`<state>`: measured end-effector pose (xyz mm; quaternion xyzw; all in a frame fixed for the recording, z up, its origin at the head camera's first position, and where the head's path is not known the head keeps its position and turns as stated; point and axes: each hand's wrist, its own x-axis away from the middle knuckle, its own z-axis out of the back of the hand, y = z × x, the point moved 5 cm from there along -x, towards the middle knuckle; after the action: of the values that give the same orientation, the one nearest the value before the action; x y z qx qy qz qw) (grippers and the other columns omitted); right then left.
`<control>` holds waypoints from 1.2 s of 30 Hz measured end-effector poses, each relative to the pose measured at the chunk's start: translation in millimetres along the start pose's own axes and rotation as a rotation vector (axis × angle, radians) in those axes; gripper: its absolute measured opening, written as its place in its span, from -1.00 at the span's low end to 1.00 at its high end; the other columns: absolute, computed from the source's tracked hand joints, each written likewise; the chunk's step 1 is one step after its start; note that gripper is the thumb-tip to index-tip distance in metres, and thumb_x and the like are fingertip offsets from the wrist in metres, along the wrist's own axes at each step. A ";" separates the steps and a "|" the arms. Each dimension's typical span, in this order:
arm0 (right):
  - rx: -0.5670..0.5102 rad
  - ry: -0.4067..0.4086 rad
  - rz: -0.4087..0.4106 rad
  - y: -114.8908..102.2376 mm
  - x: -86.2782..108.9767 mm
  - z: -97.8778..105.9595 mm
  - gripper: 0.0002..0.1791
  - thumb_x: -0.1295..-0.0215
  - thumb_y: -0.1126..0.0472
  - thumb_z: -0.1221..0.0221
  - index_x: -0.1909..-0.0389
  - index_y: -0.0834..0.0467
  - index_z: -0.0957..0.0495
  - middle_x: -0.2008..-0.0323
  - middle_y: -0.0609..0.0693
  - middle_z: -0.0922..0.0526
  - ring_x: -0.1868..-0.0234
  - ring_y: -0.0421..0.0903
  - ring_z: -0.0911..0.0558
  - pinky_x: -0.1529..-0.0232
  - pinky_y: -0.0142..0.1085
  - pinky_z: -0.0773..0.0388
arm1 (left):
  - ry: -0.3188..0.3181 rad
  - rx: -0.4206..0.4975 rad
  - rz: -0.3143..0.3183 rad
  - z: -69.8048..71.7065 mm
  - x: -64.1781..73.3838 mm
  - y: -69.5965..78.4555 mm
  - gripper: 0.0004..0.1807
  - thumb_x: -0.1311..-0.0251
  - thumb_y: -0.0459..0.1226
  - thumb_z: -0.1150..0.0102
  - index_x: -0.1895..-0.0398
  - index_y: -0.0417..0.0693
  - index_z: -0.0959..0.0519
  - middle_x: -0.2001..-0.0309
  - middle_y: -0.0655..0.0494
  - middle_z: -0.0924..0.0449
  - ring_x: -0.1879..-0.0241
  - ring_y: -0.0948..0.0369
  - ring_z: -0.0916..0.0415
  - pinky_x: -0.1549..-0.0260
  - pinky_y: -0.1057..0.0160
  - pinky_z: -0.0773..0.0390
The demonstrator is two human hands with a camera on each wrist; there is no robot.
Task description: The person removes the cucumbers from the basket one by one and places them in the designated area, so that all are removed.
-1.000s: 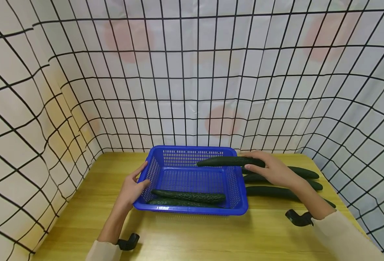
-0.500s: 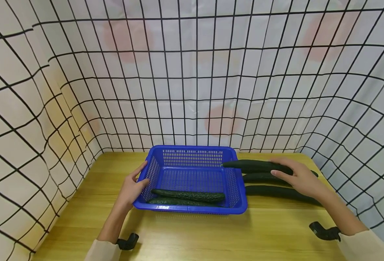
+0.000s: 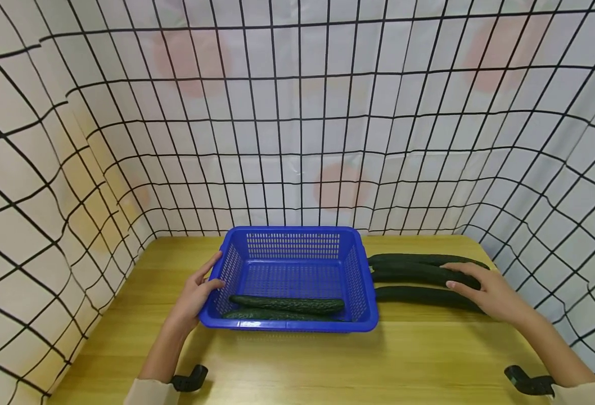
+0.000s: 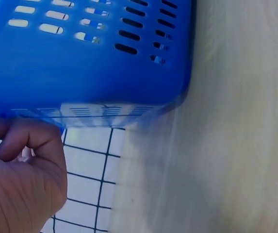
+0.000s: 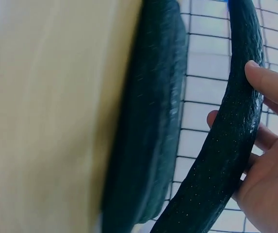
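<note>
My left hand (image 3: 190, 298) grips the left rim of the blue plastic basket (image 3: 289, 325), its thumb over the edge. Curled fingers (image 4: 41, 141) show at the basket wall (image 4: 80, 73) in the left wrist view. Inside, along the near side, lie two cucumbers (image 3: 292, 304). To the right of the basket, my right hand (image 3: 490, 289) holds a dark green cucumber (image 3: 409, 272) near its right end. Thumb and fingers wrap around this cucumber (image 5: 226, 141) in the right wrist view. One cucumber (image 3: 429, 259) lies behind it and another (image 3: 419, 295) in front.
The yellow wood-grain table (image 3: 297, 365) runs up to a white backdrop with a black grid (image 3: 297, 135) at the back and sides. Dark wrist mounts (image 3: 527, 382) sit on both forearms.
My right hand has carried its cucumber from over the basket's right rim rightward and down among the other cucumbers. The left hand keeps its grip on the basket.
</note>
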<state>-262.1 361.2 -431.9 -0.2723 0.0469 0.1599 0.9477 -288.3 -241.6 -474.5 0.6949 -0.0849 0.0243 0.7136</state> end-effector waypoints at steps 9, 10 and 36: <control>0.022 -0.054 0.007 12.1 14.9 -22.6 -0.47 -0.47 -0.02 -0.21 -0.35 0.12 -0.51 -0.26 0.22 -0.58 -0.26 0.37 -0.49 -0.09 0.34 -0.48 | 0.001 0.027 -0.015 3.4 5.2 -3.1 -0.21 -0.44 -0.36 -0.08 -0.65 0.32 -0.12 -0.36 -0.45 -0.38 0.01 -0.11 -0.70 0.16 -0.10 -0.74; 0.023 -0.057 0.010 11.7 16.0 -24.8 -0.47 -0.46 -0.02 -0.22 -0.35 0.12 -0.52 -0.25 0.21 -0.58 -0.25 0.36 -0.51 -0.08 0.33 -0.49 | 0.002 0.025 -0.014 3.6 5.2 -3.7 -0.21 -0.44 -0.36 -0.08 -0.65 0.32 -0.12 -0.37 -0.45 -0.37 -0.01 -0.13 -0.69 0.14 -0.11 -0.74; 0.176 0.004 0.080 8.9 23.2 -53.7 -0.64 -0.25 0.13 -0.40 -0.07 0.01 -0.70 -0.07 0.08 -0.64 -0.04 0.19 -0.57 0.04 0.20 -0.56 | 0.055 0.007 -0.001 3.4 1.6 -7.2 -0.19 -0.39 -0.41 -0.08 -0.62 0.38 -0.18 -0.35 -0.43 -0.41 -0.03 -0.14 -0.67 0.15 -0.11 -0.74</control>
<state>-243.3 346.2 -485.9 -0.1864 0.0733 0.1923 0.9607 -285.9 -245.4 -481.3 0.6967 -0.0649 0.0432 0.7132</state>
